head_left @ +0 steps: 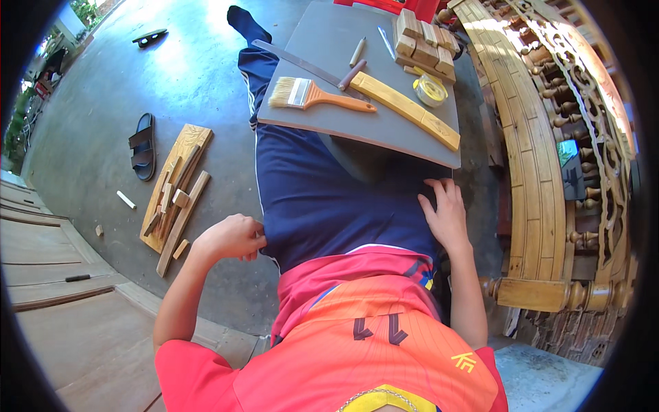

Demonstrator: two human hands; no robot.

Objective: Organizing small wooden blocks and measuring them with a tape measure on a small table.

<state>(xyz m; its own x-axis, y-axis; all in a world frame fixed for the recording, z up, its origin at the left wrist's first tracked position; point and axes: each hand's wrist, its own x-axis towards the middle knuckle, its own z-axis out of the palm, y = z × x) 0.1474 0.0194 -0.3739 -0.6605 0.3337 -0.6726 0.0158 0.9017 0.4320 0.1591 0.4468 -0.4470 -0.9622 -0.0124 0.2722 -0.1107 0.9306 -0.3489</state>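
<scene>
My left hand (232, 237) is beside my left hip with its fingers curled in against the dark blue trousers (329, 199); whether they pinch the cloth is hidden. On the right thigh rests my right hand (446, 210), fingers apart and holding nothing, just below the near edge of a grey board (398, 141). Nearest on that board lies a paintbrush (329, 98) with an orange handle. Past it are a metal ruler (302, 60), a flat yellowish wooden bar (408, 112), a brown stick (353, 74), a pencil-like stub (358, 51) and a roll of yellow tape (431, 89).
Wooden blocks (427, 44) are stacked at the board's far right. On the floor to my left sit a carved plank (154, 218) with wooden pieces on it, a dark sandal (143, 147) and a white stick (126, 199). A wooden bench (535, 172) runs along my right.
</scene>
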